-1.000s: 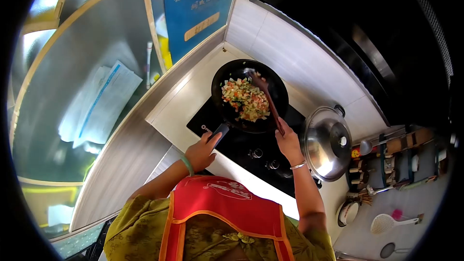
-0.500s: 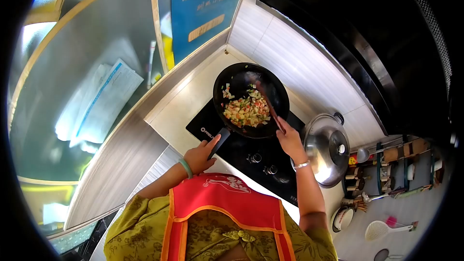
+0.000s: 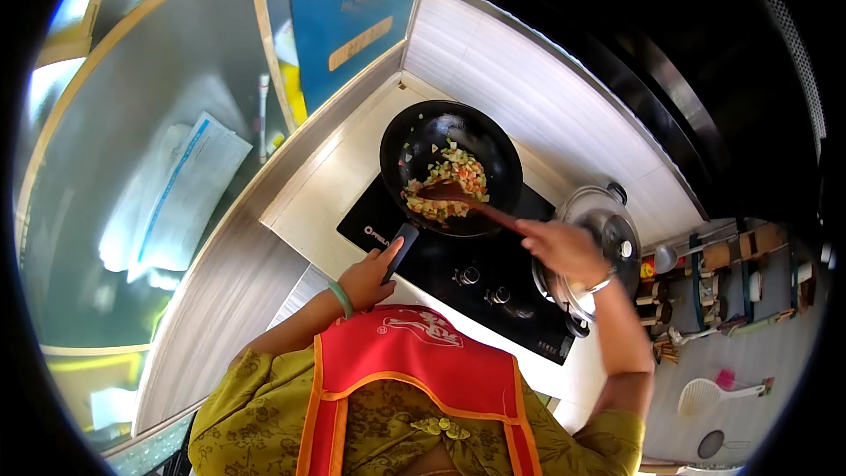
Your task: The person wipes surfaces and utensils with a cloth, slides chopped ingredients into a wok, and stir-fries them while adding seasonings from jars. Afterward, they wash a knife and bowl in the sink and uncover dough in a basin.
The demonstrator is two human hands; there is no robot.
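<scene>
A black wok (image 3: 498, 141) sits on the cooktop (image 3: 432, 278), holding diced food (image 3: 467, 169) in white, orange and green. My left hand (image 3: 366, 280), with a green bangle at the wrist, is closed around the wok's dark handle (image 3: 401, 249). In my right hand (image 3: 564, 251) is the shaft of a reddish-brown wooden spatula (image 3: 480, 206). The spatula's blade rests among the diced food near the front of the wok, its shaft crossing the wok's right rim. The fingers of my right hand are wrapped round the shaft.
Right of the wok stands a steel pot with a glass-and-metal lid (image 3: 617, 242), close beneath my right forearm. A black range hood (image 3: 634, 62) overhangs the back right. Utensils and a rack (image 3: 705, 291) line the right wall; a glass partition (image 3: 132, 176) stands on the left.
My right hand has moved right and slightly down, swinging the spatula to a flatter slant with its blade now lower left in the food. The food has shifted; my left hand stays on the handle.
</scene>
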